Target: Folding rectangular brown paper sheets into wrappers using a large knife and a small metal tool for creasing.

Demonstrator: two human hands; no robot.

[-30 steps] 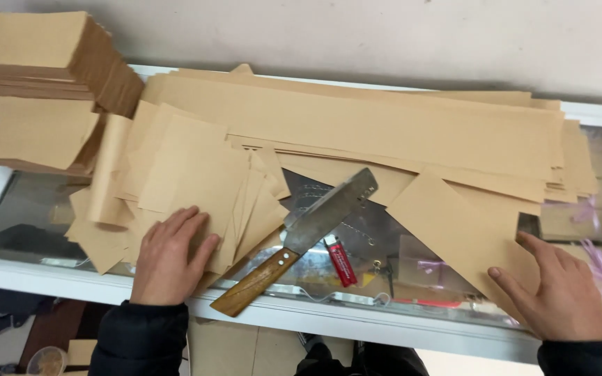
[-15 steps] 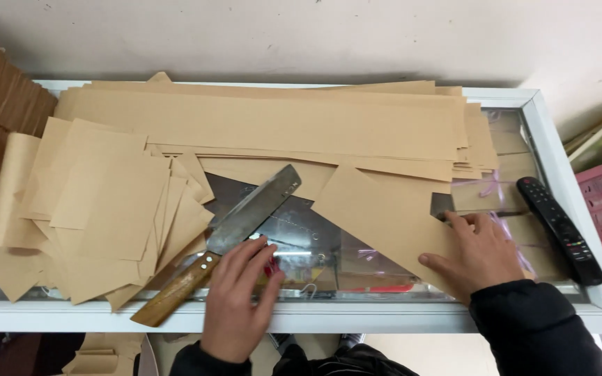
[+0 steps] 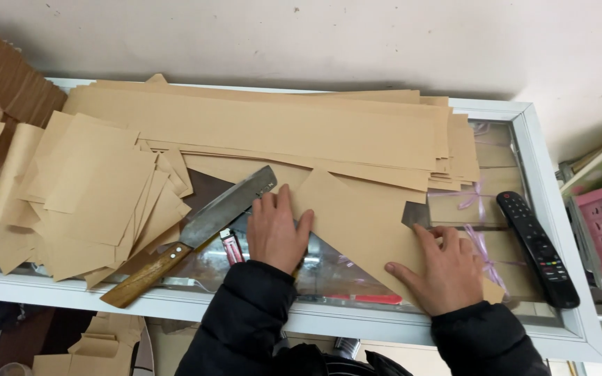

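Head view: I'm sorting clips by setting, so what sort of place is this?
Likely a small shop counter: a glass display case with a white frame, goods tied with ribbon under the glass, stacked brown paper sheets and a big knife for cutting them.

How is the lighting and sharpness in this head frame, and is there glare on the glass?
Head view: soft, even light with faint shadows under the paper sheets; the glass counter shows muted reflections, no harsh glare; both hands, left and right, and the knife look sharp; the remote is clear; edges bend slightly at the frame's corners.
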